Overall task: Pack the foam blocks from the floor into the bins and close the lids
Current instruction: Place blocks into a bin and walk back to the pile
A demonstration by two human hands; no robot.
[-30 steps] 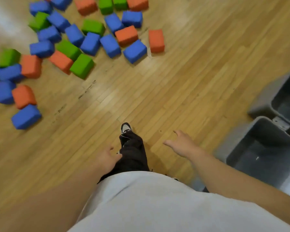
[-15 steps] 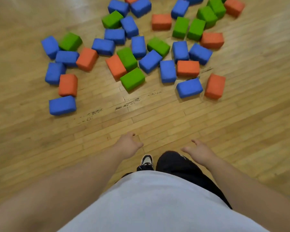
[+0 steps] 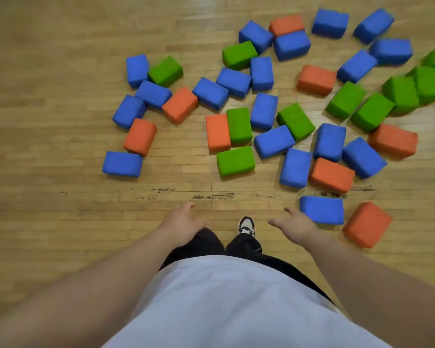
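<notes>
Foam blocks (image 3: pixel 239 126) in blue, green and orange are lying scattered across the wooden floor (image 3: pixel 60 146), spreading from the middle of it out toward the right. They are sitting in a loose jumble, many touching or pressing against each other, a few lying apart. Nearest the person, a blue block (image 3: pixel 322 209) is lying flat, with an orange block (image 3: pixel 367 224) just beside it on the right, turned at an angle.

The person is standing over all this with both arms reaching forward. The left hand (image 3: pixel 183 223) is hanging with its fingers loose and slightly spread, gripping nothing. The right hand (image 3: pixel 295 226) is likewise spreading its fingers, holding nothing, and is showing just left of the blue block. One black-and-white shoe (image 3: pixel 246 226) is poking out between the hands, under dark trousers (image 3: pixel 204 243) and a pale shirt (image 3: pixel 236 310). Dark scuff marks (image 3: pixel 211 196) are running along the boards between the shoe and the blocks.
</notes>
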